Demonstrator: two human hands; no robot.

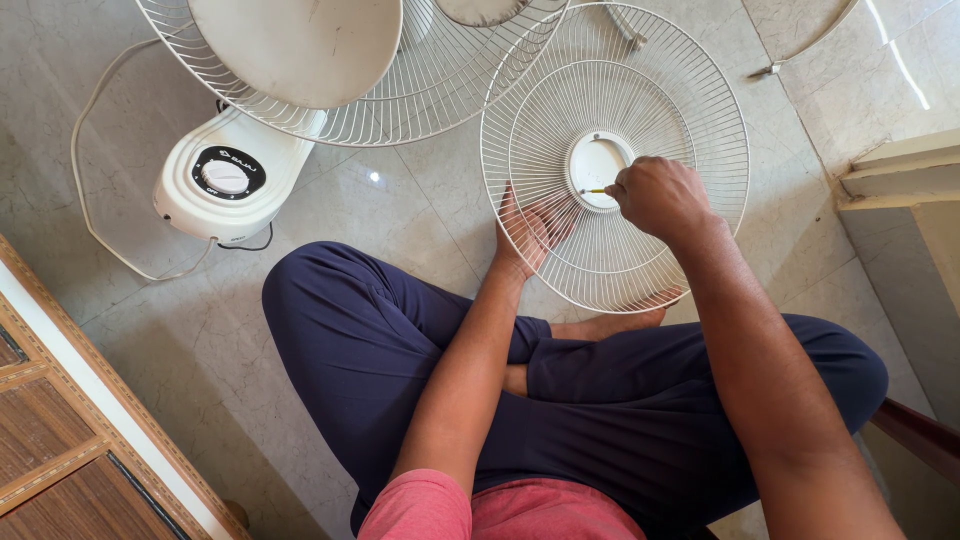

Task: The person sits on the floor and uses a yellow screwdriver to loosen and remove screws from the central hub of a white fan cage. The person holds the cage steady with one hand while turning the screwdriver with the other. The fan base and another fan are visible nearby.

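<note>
— Fingers (640, 185) of the right hand (660, 197) are curled tight round a small tool; only its yellowish tip (595, 190) shows, so I cannot tell what kind it is. That tip touches the white centre disc (598, 165) of the fan guard (615, 155).

— And the left hand (525, 235)?

— Spread open behind the wire grille, palm pressed against it, gripping nothing.

— Where does the guard sit?

— Propped on the marble floor (420, 215), its lower rim beside the bare foot (610, 322) of the seated person, who wears dark blue trousers (380, 340).

— Anything else nearby?

— A second wire guard with a fan blade (295, 45) on it lies at the upper left, overlapping the first guard's rim, next to the white fan motor housing (225, 175) and its cord (85, 180). Wooden furniture (60, 420) fills the lower left corner.
</note>
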